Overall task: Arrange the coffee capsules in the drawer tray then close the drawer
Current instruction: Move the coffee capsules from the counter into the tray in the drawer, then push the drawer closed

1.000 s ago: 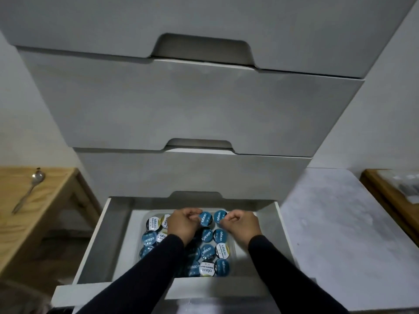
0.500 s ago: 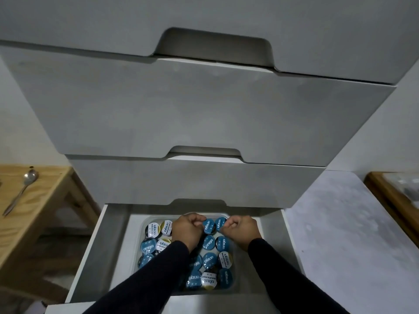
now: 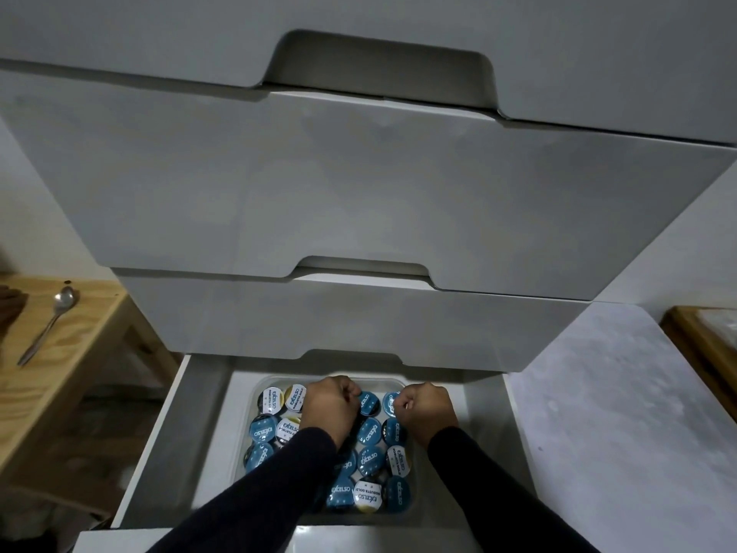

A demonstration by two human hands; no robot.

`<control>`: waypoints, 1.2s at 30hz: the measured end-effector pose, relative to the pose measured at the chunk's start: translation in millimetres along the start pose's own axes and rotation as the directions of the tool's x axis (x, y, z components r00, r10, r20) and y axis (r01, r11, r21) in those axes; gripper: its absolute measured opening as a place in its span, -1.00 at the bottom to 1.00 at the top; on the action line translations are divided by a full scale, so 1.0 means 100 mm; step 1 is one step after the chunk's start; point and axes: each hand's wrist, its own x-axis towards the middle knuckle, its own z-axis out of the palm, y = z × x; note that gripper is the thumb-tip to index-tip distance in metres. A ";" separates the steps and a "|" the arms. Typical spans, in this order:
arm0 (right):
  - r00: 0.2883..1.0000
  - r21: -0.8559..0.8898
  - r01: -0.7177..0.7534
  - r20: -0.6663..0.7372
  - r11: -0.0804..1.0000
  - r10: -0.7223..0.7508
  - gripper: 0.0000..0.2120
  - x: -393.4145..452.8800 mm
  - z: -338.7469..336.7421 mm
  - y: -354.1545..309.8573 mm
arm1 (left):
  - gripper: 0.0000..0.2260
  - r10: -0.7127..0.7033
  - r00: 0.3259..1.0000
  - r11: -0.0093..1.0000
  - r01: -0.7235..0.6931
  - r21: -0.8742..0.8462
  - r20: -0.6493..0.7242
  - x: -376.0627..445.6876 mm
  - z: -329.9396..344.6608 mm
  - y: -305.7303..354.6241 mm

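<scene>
The bottom drawer (image 3: 484,449) of a white cabinet stands pulled out. Inside it sits a clear plastic tray (image 3: 255,393) packed with several coffee capsules (image 3: 371,459), mostly blue-lidded, a few white-and-gold. My left hand (image 3: 329,405) is over the tray's back row with curled fingers pinching a blue capsule (image 3: 369,403). My right hand (image 3: 426,407) is just to its right, fingers curled on another blue capsule (image 3: 391,403) at the tray's back right. My dark sleeves hide part of the tray's middle.
Closed cabinet drawers (image 3: 359,185) hang over the back of the open one. A wooden table (image 3: 60,353) with a metal spoon (image 3: 50,325) stands to the left. A pale marbled surface (image 3: 622,425) and a wooden frame edge (image 3: 702,345) lie to the right.
The view has drawn closer and tipped downward, so the drawer sits lower in frame. Both hands stay at the tray's back row, shifting only slightly on their capsules.
</scene>
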 end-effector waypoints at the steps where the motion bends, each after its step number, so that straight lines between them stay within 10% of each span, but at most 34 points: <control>1: 1.000 -0.003 0.004 -0.010 1.000 -0.004 -0.81 0.00 0.00 0.00 | -0.84 0.001 1.000 1.000 -0.001 0.020 0.008 0.00 0.00 0.00; 20: 0.987 -0.008 0.151 -0.045 0.988 -0.152 -0.71 -0.50 -0.19 -0.09 | -0.92 0.128 0.992 0.981 -0.128 0.145 0.008 -0.37 -0.32 0.21; 28: 0.810 -0.149 0.267 -0.500 0.952 -0.306 -0.59 -1.13 -0.04 0.04 | -0.77 0.329 0.896 0.941 -0.287 0.179 -0.297 -1.12 -0.75 0.02; 36: 0.834 -0.237 0.223 -0.455 0.946 -0.311 -0.48 -1.69 0.25 0.39 | -0.45 0.271 0.777 0.962 -0.235 0.138 -0.568 -1.84 -0.78 -0.45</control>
